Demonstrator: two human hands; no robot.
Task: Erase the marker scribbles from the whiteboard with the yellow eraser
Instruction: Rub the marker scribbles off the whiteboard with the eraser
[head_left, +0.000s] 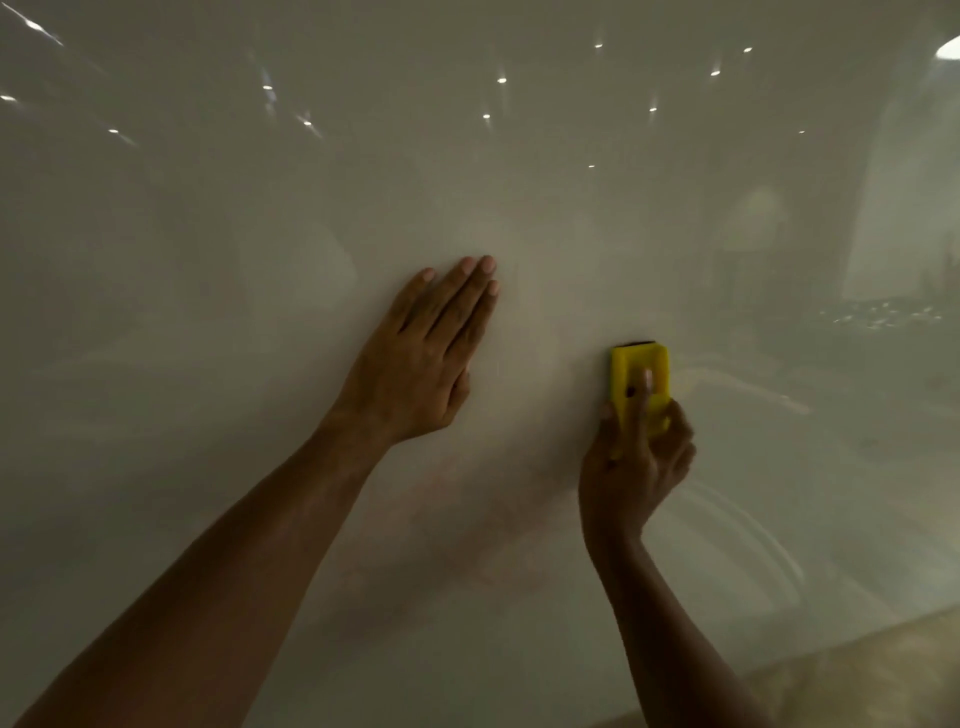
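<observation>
The right hand (636, 457) grips the yellow eraser (640, 387) from below, fingers curled round its sides and the index finger laid along its back, probably to press its dark felt face flat against the whiteboard (519, 156). To its left, apart from the eraser, the left hand (431, 353) lies open, fingers straight and together, palm on the board, likely as a brace. No clear scribbles show; only a faint reddish smear (467, 519) remains below the hands.
</observation>
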